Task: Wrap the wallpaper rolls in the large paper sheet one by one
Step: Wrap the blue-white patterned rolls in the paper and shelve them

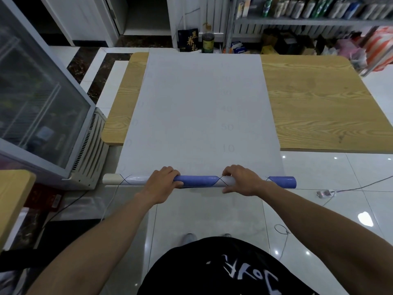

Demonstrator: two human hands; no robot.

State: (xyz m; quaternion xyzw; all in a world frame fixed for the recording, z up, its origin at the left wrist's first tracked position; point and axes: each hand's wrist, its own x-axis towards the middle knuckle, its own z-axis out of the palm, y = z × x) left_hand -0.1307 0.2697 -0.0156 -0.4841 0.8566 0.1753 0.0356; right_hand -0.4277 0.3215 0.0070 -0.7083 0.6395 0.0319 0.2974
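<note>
Both hands grip a wallpaper roll (pixel 200 181), left hand (pixel 163 182) and right hand (pixel 242 180) curled over it. The large paper sheet (pixel 202 107) hangs off the wooden desk (pixel 314 107) towards them.

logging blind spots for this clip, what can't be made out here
Head view only.
wallpaper roll: parts lie under the left hand and right hand; each grip covers them.
paper sheet: near edge hidden behind the roll.
numbers on the sheet: too faint.
shelf bottles: labels blurred.
</note>
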